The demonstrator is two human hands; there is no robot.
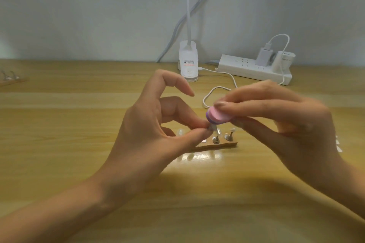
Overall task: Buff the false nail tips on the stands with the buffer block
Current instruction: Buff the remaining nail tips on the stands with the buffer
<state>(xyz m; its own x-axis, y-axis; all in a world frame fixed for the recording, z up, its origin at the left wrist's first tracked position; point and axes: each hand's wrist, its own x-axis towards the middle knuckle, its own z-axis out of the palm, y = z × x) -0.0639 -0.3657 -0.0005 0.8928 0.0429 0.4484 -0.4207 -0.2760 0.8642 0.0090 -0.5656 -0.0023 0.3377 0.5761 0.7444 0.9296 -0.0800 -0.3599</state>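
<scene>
A small wooden base lies on the table in the middle, with metal stands that carry clear false nail tips. My left hand pinches one stand with its tip between thumb and middle finger, index finger arched above. My right hand grips the pink and purple buffer block in its fingertips. The block sits right on top of the pinched tip. The right hand looks blurred.
A white clip lamp stands at the back of the wooden table, its cable looping toward my hands. A white power strip with a charger lies at the back right. More stands sit at the far left.
</scene>
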